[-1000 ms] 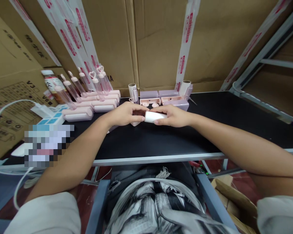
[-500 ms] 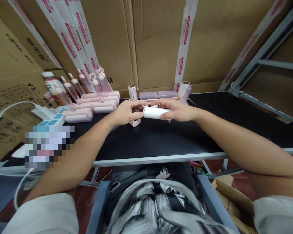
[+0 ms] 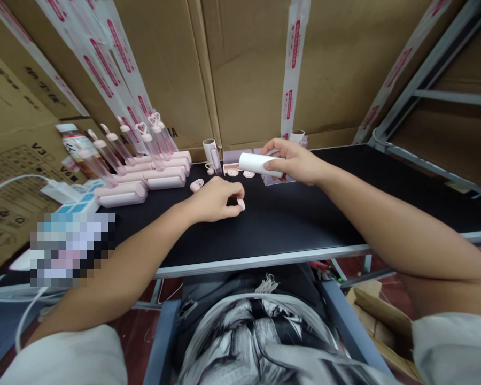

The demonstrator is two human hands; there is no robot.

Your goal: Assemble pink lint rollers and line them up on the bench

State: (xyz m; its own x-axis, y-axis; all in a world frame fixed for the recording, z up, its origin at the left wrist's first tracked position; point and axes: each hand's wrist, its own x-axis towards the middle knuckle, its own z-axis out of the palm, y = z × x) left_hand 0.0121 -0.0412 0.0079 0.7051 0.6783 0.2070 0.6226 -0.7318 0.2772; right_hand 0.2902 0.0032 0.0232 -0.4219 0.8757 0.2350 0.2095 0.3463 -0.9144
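Observation:
My right hand holds a white paper roll lifted above the black table, near the pink parts at the back. My left hand rests on the table in front, its fingers pinching a small pink cap. Another small pink cap lies just left of that hand. Two round pink discs lie under the raised roll.
Several pink lint-roller bodies with clear handles lie in a row at the back left. A white roll stands upright behind them, another one at the cardboard wall. A white power strip sits at the left. Metal shelving rises at the right.
The two hands were together on the white roll. Now my right hand has lifted the roll up and back, and my left hand has dropped to the table onto a small pink cap.

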